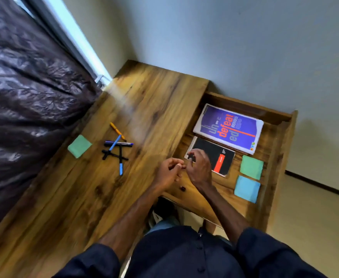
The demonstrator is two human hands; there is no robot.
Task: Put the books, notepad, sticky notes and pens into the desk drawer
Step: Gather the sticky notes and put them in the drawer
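The wooden desk point(140, 109) spreads away to the left of both hands, and the open desk drawer point(244, 106) lies directly under and beyond the right hand point(198, 167), pulled out so that things can be dropped in from above. Farthest from the grip, against the drawer's back wall, the purple book point(227, 128) lies flat. It probably went in first because it needs the most room. The black spiral notepad point(219, 157) lies flat just on the near side of it, with its bound corner under the right hand's fingers. To the right of the grip, the green sticky notes point(251, 167) and blue sticky notes point(247, 189) fill the narrow strip left along the drawer's side. Well to the left, out on the desk, a loose green sticky pad point(79, 146) and a crossed heap of pens point(116, 148) are not yet stowed. The right hand's thumb and curled fingers pinch a small dark object point(191, 157) whose identity is unclear. The left hand point(168, 172), just beside it, has its fingers curled inward, and I cannot tell whether it holds anything. Below both hands, the drawer knob point(182, 188) is untouched.
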